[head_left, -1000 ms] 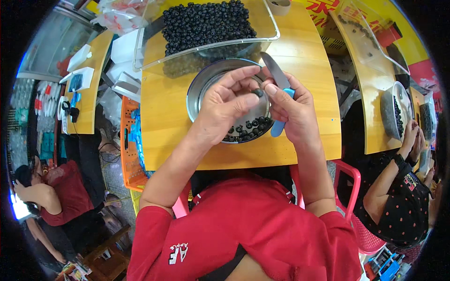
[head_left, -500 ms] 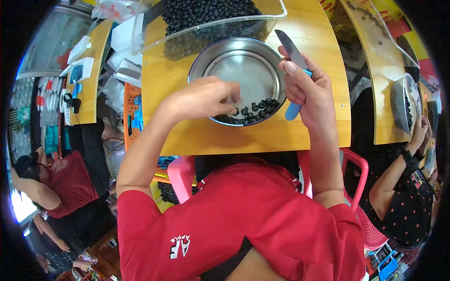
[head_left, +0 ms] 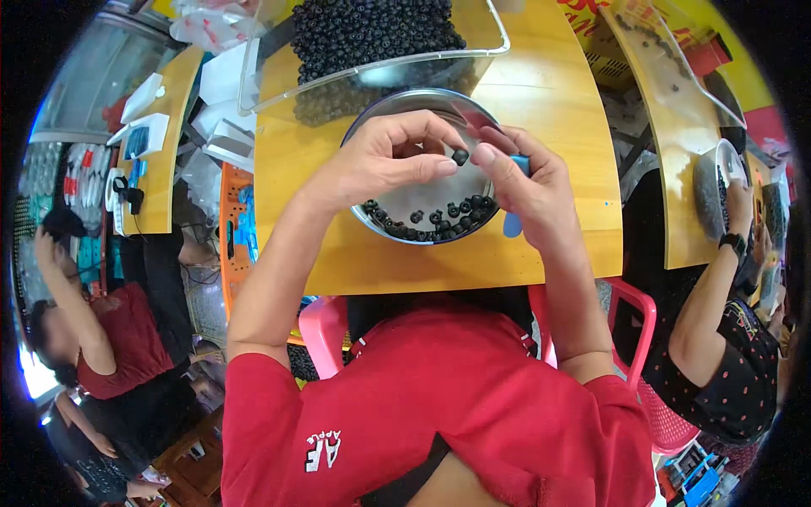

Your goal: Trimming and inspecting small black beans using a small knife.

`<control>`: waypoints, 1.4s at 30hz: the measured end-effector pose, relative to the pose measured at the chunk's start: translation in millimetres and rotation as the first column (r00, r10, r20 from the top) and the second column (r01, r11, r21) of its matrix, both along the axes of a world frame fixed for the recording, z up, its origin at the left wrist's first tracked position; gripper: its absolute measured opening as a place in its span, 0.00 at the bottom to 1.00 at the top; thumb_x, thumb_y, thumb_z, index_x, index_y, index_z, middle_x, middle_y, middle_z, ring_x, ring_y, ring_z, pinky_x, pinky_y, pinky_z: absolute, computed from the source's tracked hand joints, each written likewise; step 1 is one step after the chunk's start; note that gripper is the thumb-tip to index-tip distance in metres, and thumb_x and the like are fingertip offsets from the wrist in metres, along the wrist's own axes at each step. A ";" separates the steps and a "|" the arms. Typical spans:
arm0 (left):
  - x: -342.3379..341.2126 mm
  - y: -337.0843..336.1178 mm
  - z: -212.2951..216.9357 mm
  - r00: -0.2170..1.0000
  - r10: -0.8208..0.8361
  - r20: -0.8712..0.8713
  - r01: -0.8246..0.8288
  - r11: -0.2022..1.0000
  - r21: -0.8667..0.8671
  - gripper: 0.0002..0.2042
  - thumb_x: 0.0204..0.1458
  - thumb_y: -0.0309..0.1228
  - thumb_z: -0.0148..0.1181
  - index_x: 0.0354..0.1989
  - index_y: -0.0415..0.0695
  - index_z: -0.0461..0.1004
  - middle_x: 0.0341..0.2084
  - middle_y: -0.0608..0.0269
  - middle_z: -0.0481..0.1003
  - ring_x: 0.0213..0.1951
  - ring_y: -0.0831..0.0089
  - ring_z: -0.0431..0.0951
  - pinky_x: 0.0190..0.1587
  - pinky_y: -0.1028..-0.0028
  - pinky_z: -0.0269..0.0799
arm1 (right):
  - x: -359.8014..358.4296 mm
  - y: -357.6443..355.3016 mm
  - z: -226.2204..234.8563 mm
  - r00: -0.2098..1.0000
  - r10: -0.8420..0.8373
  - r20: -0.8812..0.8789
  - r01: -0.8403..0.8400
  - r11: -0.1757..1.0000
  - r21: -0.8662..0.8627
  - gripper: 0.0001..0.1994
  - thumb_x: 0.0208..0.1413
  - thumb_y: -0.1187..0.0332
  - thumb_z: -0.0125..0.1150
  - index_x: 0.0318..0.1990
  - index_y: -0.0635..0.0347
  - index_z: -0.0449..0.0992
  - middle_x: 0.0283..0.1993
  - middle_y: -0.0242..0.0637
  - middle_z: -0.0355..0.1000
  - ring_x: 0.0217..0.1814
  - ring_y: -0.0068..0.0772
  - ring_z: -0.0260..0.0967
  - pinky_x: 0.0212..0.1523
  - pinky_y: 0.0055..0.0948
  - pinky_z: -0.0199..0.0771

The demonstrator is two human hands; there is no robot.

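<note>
Over a round metal bowl (head_left: 410,103), my left hand (head_left: 380,160) pinches a small black round part (head_left: 459,157) between thumb and fingertips. My right hand (head_left: 541,190) is closed around a knife (head_left: 512,224) with a blue handle. Its dark blade points up and to the left, and its edge is partly blurred. The right thumb is close to the pinched part; I cannot tell whether the blade touches it. Several more black round parts (head_left: 465,215) lie along the bowl's near side. My hands hide some of the bowl's interior.
A clear plastic bin (head_left: 504,34) heaped with black round parts (head_left: 376,34) stands beyond the bowl on the yellow wooden table (head_left: 557,93). At right, another person (head_left: 718,338) works by a bowl (head_left: 705,198). A person in dark red (head_left: 131,338) is at left, beside an orange crate (head_left: 235,241).
My left hand has risen from the parts in the bowl with one black part pinched. The right hand with the knife has come left and slightly down, so both hands now meet over the bowl.
</note>
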State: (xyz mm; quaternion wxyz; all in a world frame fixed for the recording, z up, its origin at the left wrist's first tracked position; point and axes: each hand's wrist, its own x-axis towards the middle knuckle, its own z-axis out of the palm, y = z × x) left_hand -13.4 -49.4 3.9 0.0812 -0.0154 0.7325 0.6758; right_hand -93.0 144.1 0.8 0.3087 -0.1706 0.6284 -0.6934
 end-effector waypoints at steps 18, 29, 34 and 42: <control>2.8 27.6 -5.1 0.989 0.148 -0.018 -0.120 0.859 0.498 0.13 0.50 0.30 0.64 0.43 0.47 0.72 0.25 0.76 0.66 0.22 0.89 0.61 0.22 0.86 0.55 | -3.5 1.1 1.5 0.959 0.130 0.251 -0.078 0.975 -0.207 0.18 0.54 0.69 0.61 0.51 0.63 0.69 0.20 0.21 0.59 0.16 0.09 0.48 0.16 0.12 0.46; 2.9 29.2 -9.6 0.974 0.226 -0.014 -0.191 0.853 0.486 0.12 0.50 0.27 0.63 0.42 0.45 0.73 0.38 0.70 0.74 0.32 0.88 0.67 0.29 0.86 0.60 | -3.9 -2.9 10.6 0.966 0.119 0.229 -0.072 0.977 -0.201 0.21 0.54 0.69 0.61 0.54 0.65 0.66 0.20 0.20 0.58 0.16 0.09 0.48 0.16 0.12 0.47; 0.3 33.1 -6.7 0.961 0.253 -0.108 -0.188 0.891 0.414 0.11 0.50 0.27 0.63 0.42 0.43 0.74 0.39 0.70 0.74 0.35 0.85 0.68 0.38 0.83 0.63 | -4.8 -2.3 8.4 0.974 0.108 0.201 -0.066 0.977 -0.204 0.20 0.56 0.68 0.60 0.54 0.65 0.66 0.20 0.20 0.58 0.16 0.09 0.48 0.16 0.12 0.46; 0.8 32.8 -3.9 0.932 0.230 -0.280 -0.190 0.968 0.161 0.09 0.51 0.27 0.62 0.41 0.42 0.74 0.29 0.75 0.70 0.32 0.87 0.68 0.38 0.84 0.67 | -5.1 -2.7 6.3 0.951 0.153 0.270 -0.081 0.963 -0.259 0.17 0.59 0.68 0.56 0.54 0.65 0.67 0.20 0.19 0.57 0.16 0.08 0.46 0.16 0.11 0.45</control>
